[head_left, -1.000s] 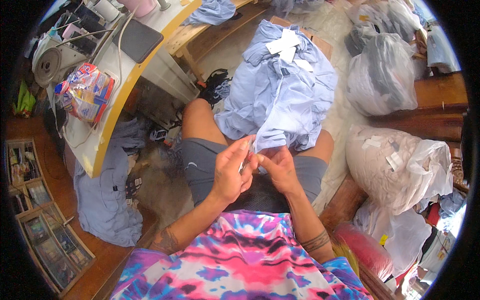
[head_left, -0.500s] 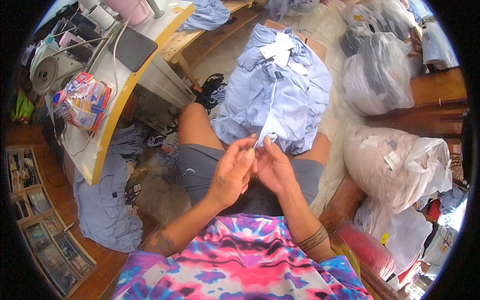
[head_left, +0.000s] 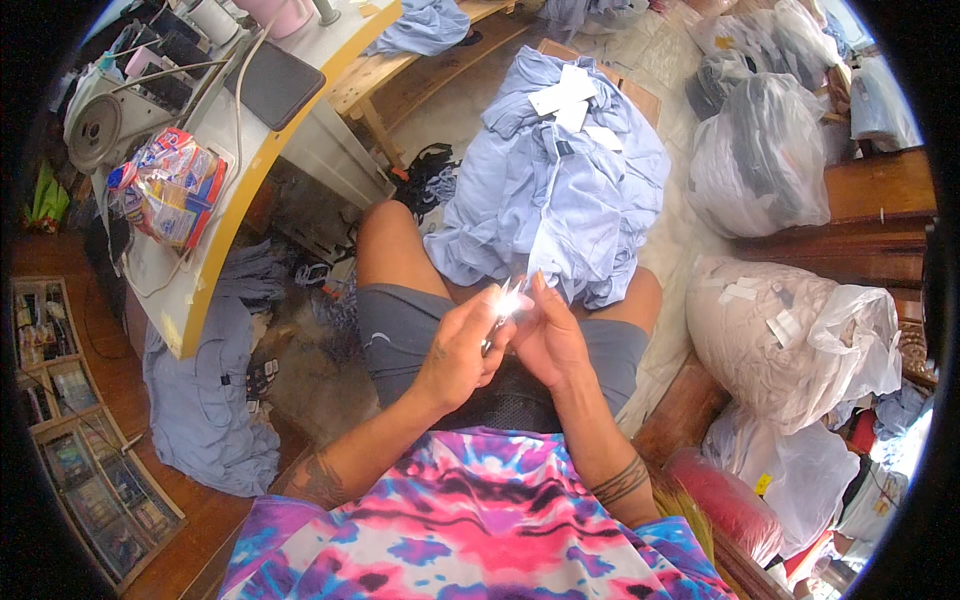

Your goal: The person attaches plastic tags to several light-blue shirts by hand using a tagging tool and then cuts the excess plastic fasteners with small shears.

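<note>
Pale blue, a crumpled cloth garment (head_left: 205, 410) lies on the floor at the left, below the white tabletop with a yellow edge (head_left: 165, 302); whether it is finished or waiting, I cannot tell. My left hand (head_left: 460, 345) comes up from the near left, forearm slanting inward, fingers curled around a small shiny metal tool (head_left: 490, 342), thumb laid along the top and pointing far. A bright glare hides its tip, so I can't tell whether it touches cloth. Just beyond, the big loose heap of light blue fabric (head_left: 555, 205) rests between my knees, a narrow edge of it drawn near, up to my fingers. I judge this edge to be partway through: the cloth lies unfolded, with flat white paper tags (head_left: 562, 95) on its far end, and how much remains does not show. My right hand (head_left: 552, 335) leans in from the near right, palm turned left, fingers half bent; they seem to pinch the cloth's near edge, though the glare keeps me from being sure. Farther right sits a clear plastic bag stuffed with beige cloth (head_left: 755, 350), apart from both hands
</note>
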Demonstrator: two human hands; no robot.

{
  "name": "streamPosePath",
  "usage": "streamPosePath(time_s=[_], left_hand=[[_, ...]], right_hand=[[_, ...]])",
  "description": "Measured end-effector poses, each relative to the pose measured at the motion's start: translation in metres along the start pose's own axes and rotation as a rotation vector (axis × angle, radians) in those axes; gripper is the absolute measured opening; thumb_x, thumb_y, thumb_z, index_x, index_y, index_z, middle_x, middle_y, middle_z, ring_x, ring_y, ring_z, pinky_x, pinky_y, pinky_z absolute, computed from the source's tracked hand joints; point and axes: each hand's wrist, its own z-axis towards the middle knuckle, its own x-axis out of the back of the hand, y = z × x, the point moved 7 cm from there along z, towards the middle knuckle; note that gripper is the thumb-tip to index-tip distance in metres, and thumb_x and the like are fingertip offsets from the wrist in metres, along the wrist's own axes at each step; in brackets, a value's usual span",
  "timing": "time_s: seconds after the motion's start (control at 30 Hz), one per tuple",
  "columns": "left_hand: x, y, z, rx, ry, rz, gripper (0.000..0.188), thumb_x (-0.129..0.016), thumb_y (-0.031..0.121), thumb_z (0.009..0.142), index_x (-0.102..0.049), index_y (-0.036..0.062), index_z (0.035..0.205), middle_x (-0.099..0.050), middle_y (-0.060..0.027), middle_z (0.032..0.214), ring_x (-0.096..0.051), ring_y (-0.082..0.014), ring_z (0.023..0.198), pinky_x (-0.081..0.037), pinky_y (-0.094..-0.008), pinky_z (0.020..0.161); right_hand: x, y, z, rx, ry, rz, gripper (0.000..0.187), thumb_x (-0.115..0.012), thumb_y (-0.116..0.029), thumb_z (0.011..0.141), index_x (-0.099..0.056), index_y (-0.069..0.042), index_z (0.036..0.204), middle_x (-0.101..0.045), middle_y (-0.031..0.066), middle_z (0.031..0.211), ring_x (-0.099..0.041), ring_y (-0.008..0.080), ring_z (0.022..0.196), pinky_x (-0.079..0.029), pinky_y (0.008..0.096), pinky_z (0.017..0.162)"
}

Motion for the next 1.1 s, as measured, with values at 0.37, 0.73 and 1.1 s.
streamPosePath(time_s=[0.37, 0.73, 1.1], left_hand=[[-0.002, -0.006, 0.002, -0.006, -0.033, 0.041, 0.042, -0.048, 0.040, 0.110, -0.060, 0.0027, 0.126, -0.055, 0.0016, 0.088, -0.036, -0.0014, 0.045, -0.029, -0.0188, 0.036], [0.000, -0.007, 0.005, 0.005, -0.018, 0.004, 0.039, -0.047, 0.037, 0.111, -0.060, 0.0024, 0.123, -0.054, 0.0018, 0.086, -0.034, -0.0014, 0.045, -0.029, -0.0189, 0.036], [-0.002, -0.009, 0.005, 0.060, -0.005, -0.172, 0.038, -0.043, 0.039, 0.112, -0.058, 0.0043, 0.110, -0.053, -0.0006, 0.080, -0.032, -0.0032, 0.042, -0.028, -0.0201, 0.033]], right_hand=[[0.004, -0.001, -0.002, -0.029, -0.026, -0.026, 0.020, -0.067, -0.030, 0.103, -0.066, -0.010, 0.107, -0.065, -0.0014, 0.091, -0.064, 0.0128, 0.086, -0.055, 0.0316, 0.076], [0.011, 0.000, 0.000, -0.007, 0.022, -0.045, 0.018, -0.071, -0.028, 0.101, -0.067, -0.012, 0.108, -0.069, -0.0001, 0.099, -0.065, 0.0132, 0.093, -0.054, 0.0316, 0.083], [0.016, -0.003, 0.002, 0.032, 0.001, -0.127, 0.011, -0.070, -0.015, 0.100, -0.067, -0.009, 0.109, -0.071, 0.0020, 0.101, -0.067, 0.0126, 0.090, -0.054, 0.0297, 0.085]])
